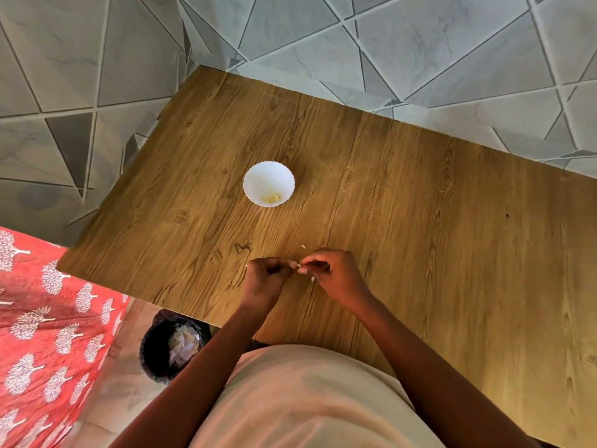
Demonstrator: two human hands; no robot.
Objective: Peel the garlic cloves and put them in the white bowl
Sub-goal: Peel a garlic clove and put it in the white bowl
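A white bowl [268, 183] with a scalloped rim stands in the middle of the wooden table [420, 221], and a few peeled garlic pieces [272, 198] lie in its bottom. Nearer the front edge, my left hand [265, 276] and my right hand [332, 273] meet fingertip to fingertip. Between them they pinch a small pale garlic clove [298, 266], most of it hidden by the fingers. Two pale bits of skin lie on the wood, one [303, 246] just beyond the hands and one [312, 279] under my right hand.
A black waste bin [171, 344] with paper scraps stands on the floor at the table's near left corner. A red patterned cloth [48, 334] fills the lower left. Grey tiled wall runs behind the table's far edge.
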